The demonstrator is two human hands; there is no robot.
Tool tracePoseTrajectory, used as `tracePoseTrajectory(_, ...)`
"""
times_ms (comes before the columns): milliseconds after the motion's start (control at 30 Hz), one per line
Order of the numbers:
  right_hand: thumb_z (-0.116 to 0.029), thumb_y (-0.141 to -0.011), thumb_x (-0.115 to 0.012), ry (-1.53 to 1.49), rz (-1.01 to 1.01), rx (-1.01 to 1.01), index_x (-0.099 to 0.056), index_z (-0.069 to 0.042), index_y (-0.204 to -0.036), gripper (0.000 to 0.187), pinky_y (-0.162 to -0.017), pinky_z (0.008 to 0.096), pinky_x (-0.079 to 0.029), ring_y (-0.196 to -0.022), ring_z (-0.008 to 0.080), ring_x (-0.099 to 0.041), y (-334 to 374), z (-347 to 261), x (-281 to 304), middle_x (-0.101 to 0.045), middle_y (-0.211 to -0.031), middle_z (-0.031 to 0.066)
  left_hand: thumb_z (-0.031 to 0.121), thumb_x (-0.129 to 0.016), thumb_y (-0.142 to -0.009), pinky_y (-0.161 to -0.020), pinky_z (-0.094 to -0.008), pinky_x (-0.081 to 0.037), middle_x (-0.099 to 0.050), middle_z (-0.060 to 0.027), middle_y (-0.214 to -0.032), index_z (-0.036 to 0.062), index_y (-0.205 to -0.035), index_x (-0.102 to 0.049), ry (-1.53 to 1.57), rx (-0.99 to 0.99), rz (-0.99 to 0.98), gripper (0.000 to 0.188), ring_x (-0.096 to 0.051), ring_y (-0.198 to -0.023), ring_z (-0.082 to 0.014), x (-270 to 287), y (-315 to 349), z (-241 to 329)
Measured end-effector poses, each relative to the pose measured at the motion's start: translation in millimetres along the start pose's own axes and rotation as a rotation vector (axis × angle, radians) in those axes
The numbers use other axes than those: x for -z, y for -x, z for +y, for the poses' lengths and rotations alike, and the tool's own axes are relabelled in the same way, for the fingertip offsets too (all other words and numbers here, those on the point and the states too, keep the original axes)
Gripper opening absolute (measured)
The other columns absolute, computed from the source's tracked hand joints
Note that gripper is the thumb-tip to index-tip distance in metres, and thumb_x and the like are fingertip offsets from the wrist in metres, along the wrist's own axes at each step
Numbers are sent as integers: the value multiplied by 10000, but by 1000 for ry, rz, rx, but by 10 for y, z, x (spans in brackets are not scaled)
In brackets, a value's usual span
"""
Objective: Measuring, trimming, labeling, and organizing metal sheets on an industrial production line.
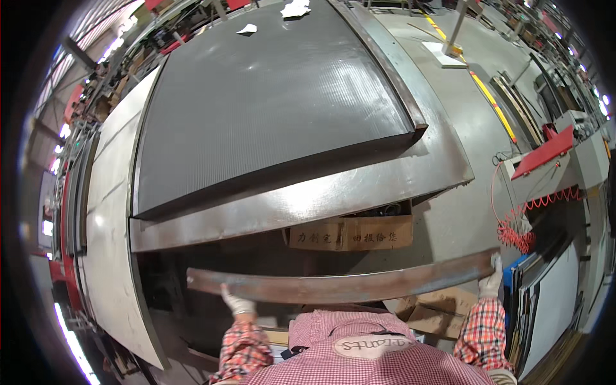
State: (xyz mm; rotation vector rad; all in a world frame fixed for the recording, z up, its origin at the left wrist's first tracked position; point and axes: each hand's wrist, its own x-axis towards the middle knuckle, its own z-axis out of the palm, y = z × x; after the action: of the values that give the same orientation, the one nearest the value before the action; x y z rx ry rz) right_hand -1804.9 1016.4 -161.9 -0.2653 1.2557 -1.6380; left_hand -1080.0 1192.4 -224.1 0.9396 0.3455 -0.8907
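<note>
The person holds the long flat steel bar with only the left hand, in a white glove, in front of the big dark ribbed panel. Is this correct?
Not quite. The head view shows both hands on the steel bar: the left hand grips it near its left end, and the right hand holds its right end. Both wear white gloves. The bar does lie in front of the dark ribbed panel.

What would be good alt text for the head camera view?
A person in a red checked shirt holds a long flat steel bar level, gloved left hand under it, gloved right hand at its end. Beyond lies a large dark ribbed panel on a steel frame.
</note>
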Motion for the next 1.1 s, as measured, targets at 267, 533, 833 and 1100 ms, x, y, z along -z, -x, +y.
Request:
tracePoseTrajectory(267, -221, -828, -634, -3, -124, -322, -566, -94, -1063, 276, -902, 336, -433, -977, 152, -544, 297, 276, -335, -581, -1039, 12, 373, -734, -668, -906, -432, -400, -556, -59, -1079, 154, -1073, -538, -209, 382, 252, 500, -509, -1019, -255, -673, 170, -2073)
tracePoseTrajectory(533, -185, -787, -683, 117, -211, -390, -566, -112, -1014, 266, -807, 290, -451, -885, 128, -556, -637, 1210, -583, -579, -953, 2, 146, -616, -789, -897, -339, -430, -590, -125, -1069, 50, -1138, -542, -1149, 130, -866, 369, -569, -997, -266, -2451, 1284, -2199)
tracePoseTrajectory(833, -160, -833, -567, 401, 323, -770, -540, -87, -1029, 211, -790, 414, -453, -943, 215, -510, -2118, 1802, 144, -554, -936, 46, 172, -620, -747, -794, -436, -398, -579, -136, -933, 49, -994, -577, -1660, -1425, -410, 279, -520, -878, -329, -4166, 972, -2695)
tracePoseTrajectory(1100, -206, -830, -606, 1085, -474, -770, -550, -33, -978, 235, -582, 321, -521, -701, 154, -567, -2844, -63, 204, -572, -824, 46, 209, -630, -721, -764, -427, -436, -594, -171, -866, 7, -873, -598, -1836, -1246, 504, 254, -549, -835, -345, -4181, 915, -2927)
